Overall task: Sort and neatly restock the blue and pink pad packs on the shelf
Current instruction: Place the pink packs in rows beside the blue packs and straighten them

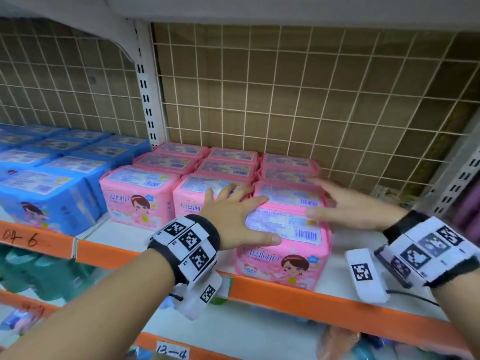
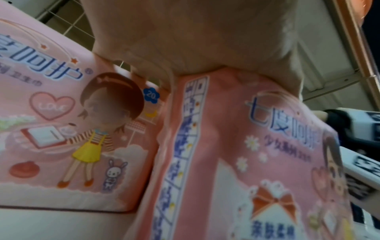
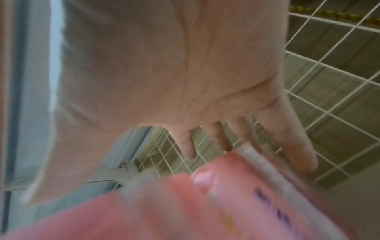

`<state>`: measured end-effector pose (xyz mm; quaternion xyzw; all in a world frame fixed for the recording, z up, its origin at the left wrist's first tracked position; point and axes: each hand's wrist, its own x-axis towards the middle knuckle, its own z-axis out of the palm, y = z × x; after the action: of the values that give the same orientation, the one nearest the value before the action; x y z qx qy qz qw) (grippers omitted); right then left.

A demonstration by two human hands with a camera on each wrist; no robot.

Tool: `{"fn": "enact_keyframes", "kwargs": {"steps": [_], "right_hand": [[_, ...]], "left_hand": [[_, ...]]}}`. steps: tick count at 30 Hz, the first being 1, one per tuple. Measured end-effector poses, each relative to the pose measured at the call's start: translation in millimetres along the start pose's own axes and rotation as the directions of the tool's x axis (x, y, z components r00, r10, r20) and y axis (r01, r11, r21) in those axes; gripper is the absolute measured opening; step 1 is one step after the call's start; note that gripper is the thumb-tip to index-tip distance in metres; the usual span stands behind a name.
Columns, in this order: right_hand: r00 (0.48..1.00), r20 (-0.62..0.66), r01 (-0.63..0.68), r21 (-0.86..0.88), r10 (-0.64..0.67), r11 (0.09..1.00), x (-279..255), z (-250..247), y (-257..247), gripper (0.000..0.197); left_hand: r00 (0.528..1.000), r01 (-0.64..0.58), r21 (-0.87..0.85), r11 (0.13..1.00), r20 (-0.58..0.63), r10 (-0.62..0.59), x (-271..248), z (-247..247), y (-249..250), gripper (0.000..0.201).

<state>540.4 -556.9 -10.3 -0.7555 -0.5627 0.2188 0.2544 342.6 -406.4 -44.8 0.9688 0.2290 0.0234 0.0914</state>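
Observation:
A pink pad pack (image 1: 283,245) stands at the front of the right-hand pink column, nearer the shelf edge than its neighbours. My left hand (image 1: 233,211) lies flat on its top with fingers spread; in the left wrist view the palm (image 2: 195,40) presses down on that pack (image 2: 257,154), beside the neighbouring pink pack (image 2: 61,129). My right hand (image 1: 335,203) rests against the pack's right side, fingers straight and thumb on top; the right wrist view shows this hand (image 3: 174,73) over the blurred pack (image 3: 185,211). More pink packs (image 1: 228,167) fill three columns behind. Blue packs (image 1: 52,178) are grouped at the left.
The white shelf board (image 1: 363,242) has bare room right of the front pink pack. An orange shelf edge (image 1: 311,302) runs along the front. A wire grid (image 1: 285,87) backs the shelf, and a slotted upright (image 1: 148,100) stands between the blue and pink groups. Other goods fill the lower shelf (image 1: 39,268).

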Motion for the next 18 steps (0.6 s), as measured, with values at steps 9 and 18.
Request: {"fn": "enact_keyframes", "kwargs": {"steps": [9,18], "right_hand": [[0.962,0.009,-0.257,-0.296,0.272,0.920,-26,40,-32,0.112],[0.964,-0.234,-0.256,-0.703,0.124,0.664,-26,106,-120,0.087]], "left_hand": [[0.999,-0.047,-0.049,0.998,0.010,0.047,1,-1,0,0.107],[0.958,-0.155,-0.174,0.972,-0.266,0.105,-57,-36,-120,0.070]]}}
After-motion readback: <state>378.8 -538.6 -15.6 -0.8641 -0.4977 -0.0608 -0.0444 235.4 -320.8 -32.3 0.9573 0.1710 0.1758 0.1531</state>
